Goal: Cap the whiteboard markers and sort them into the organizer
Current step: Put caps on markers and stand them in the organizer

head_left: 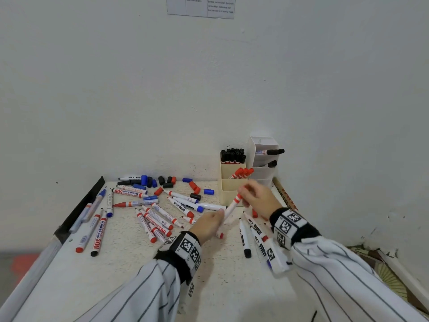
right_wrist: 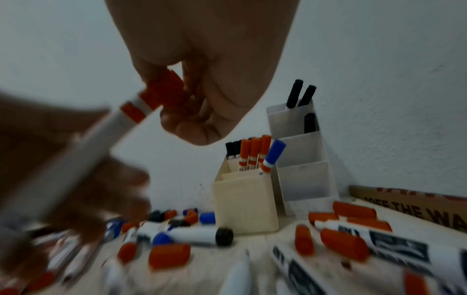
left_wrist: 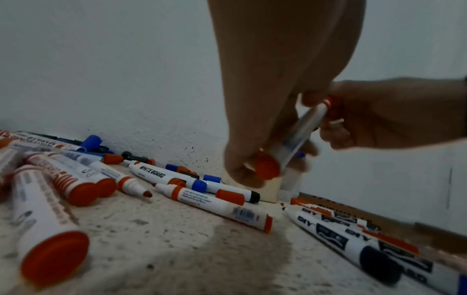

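Left hand (head_left: 207,223) grips the red marker (head_left: 228,210) barrel, right hand (head_left: 260,198) pinches its cap (right_wrist: 164,87) just before the organizer (head_left: 232,182) — push straight along the barrel until seated.

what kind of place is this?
Probably a small desk or worktable pushed into a room corner, not a workshop: bare white wall with a printed notice, speckled tabletop strewn with markers, and desk organizers.

Red marker (right_wrist: 76,143) blurred; cap end hidden inside right hand (right_wrist: 202,69).
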A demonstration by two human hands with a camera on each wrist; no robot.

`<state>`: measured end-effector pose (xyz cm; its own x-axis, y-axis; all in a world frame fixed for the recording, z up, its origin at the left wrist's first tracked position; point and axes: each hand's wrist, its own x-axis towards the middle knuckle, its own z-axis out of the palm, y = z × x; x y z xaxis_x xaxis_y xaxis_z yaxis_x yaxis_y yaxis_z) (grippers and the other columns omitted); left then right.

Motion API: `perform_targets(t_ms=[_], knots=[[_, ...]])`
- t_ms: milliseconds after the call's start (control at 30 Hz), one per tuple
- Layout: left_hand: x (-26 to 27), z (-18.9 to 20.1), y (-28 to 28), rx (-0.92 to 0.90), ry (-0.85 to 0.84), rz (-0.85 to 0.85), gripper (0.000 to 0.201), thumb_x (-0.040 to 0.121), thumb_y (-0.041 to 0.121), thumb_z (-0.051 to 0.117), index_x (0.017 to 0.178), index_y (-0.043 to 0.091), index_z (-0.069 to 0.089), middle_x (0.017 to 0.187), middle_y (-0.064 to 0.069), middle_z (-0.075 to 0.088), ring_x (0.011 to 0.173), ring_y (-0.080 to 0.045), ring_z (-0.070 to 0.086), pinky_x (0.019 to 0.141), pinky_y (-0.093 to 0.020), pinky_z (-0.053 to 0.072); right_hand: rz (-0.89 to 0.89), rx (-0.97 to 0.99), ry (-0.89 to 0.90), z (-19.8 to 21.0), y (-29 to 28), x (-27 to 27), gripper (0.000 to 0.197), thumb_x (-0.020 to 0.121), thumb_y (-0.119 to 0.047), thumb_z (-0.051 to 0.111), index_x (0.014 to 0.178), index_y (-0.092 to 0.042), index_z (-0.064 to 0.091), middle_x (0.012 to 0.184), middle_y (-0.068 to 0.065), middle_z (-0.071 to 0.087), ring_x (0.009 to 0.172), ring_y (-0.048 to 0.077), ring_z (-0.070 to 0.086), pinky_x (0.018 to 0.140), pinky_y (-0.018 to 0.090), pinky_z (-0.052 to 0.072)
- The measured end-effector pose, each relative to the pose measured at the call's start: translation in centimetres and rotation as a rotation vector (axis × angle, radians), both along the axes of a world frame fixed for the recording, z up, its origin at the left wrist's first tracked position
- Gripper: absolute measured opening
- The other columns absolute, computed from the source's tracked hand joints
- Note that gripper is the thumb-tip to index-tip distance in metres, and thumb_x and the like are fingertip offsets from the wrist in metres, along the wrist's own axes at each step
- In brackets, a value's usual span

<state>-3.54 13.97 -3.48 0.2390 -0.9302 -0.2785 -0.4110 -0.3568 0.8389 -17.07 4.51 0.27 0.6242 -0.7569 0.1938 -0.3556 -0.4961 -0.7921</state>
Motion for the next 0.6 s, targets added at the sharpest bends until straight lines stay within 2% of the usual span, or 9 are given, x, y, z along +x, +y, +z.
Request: perform_targets(t_ms=[67,133,167,233,300,400,533,600], knots=[[0.9,-1.0,-0.3,0.001,-0.149,0.044,0.03,0.1,0.03,0.034,0.108,0.014,0.058,0.095,-0.004,0.058,0.078,-0.011,0.051,0.077,-0.026,0.041,-0.069,-0.019,-0.098,1.4,-1.5,0.6,0.013,0.091,-0.015,0.053,0.103,-0.009,0.056,0.087,0.003,0.063,0.074,0.011,0.061,0.065,0.015,0.053],[1.7,-1.6,-0.3,0.089,-0.272,0.034,0.033,0.1,0.024,0.035,0.127,0.014,0.052,0.126,-0.005,0.055,0.108,-0.016,0.053,0.093,-0.027,0.04,-0.166,-0.089,-0.182,2.5,-3.1,1.3,0.019,0.089,-0.012,0.056,0.108,-0.008,0.055,0.094,0.003,0.062,0.078,0.009,0.062,0.068,0.017,0.054],[2.1,-1.9,-0.3,0.149,-0.308,0.005,0.037,0.1,0.023,0.035,0.134,0.016,0.046,0.138,-0.004,0.047,0.122,-0.018,0.047,0.102,-0.028,0.036,-0.217,-0.147,-0.2,3.0,-3.8,1.6,0.019,0.088,-0.012,0.058,0.106,-0.008,0.054,0.093,0.0,0.06,0.077,0.006,0.06,0.069,0.016,0.053],[2.6,-2.1,-0.4,0.244,-0.389,-0.097,0.041,0.1,0.021,0.034,0.14,0.018,0.039,0.148,-0.003,0.035,0.134,-0.02,0.035,0.11,-0.032,0.028,-0.284,-0.235,-0.222,3.6,-5.2,2.2,0.014,0.086,-0.012,0.061,0.099,-0.009,0.056,0.091,-0.001,0.06,0.079,0.007,0.059,0.075,0.017,0.05],[2.9,-2.2,-0.6,0.278,-0.433,-0.146,0.04,0.098,0.021,0.038,0.138,0.019,0.041,0.146,-0.003,0.037,0.133,-0.02,0.036,0.109,-0.033,0.03,-0.307,-0.28,-0.229,3.5,-6.4,2.7,0.011,0.086,-0.012,0.062,0.095,-0.007,0.058,0.09,0.002,0.062,0.082,0.013,0.059,0.079,0.024,0.05],[3.1,-2.5,-0.9,0.275,-0.425,-0.134,0.032,0.097,0.026,0.042,0.126,0.019,0.052,0.129,-0.002,0.054,0.115,-0.017,0.051,0.096,-0.027,0.038,-0.341,-0.3,-0.188,2.9,-7.7,3.4,0.009,0.086,-0.009,0.06,0.095,-0.005,0.061,0.092,0.006,0.063,0.085,0.016,0.058,0.084,0.032,0.051],[3.2,-2.9,-1.0,0.279,-0.46,-0.116,0.029,0.097,0.028,0.042,0.121,0.018,0.054,0.119,-0.002,0.059,0.107,-0.015,0.055,0.092,-0.026,0.041,-0.338,-0.314,-0.049,1.6,-8.5,4.4,0.015,0.086,-0.009,0.06,0.101,-0.006,0.063,0.101,0.01,0.064,0.092,0.021,0.059,0.086,0.033,0.05],[3.3,-3.1,-1.0,0.282,-0.466,-0.106,0.029,0.096,0.032,0.044,0.119,0.018,0.055,0.116,-0.002,0.06,0.104,-0.014,0.056,0.091,-0.025,0.042,-0.349,-0.276,-0.03,1.1,-8.4,4.9,0.019,0.086,-0.01,0.061,0.104,-0.008,0.06,0.1,0.008,0.064,0.09,0.017,0.057,0.082,0.031,0.049]])
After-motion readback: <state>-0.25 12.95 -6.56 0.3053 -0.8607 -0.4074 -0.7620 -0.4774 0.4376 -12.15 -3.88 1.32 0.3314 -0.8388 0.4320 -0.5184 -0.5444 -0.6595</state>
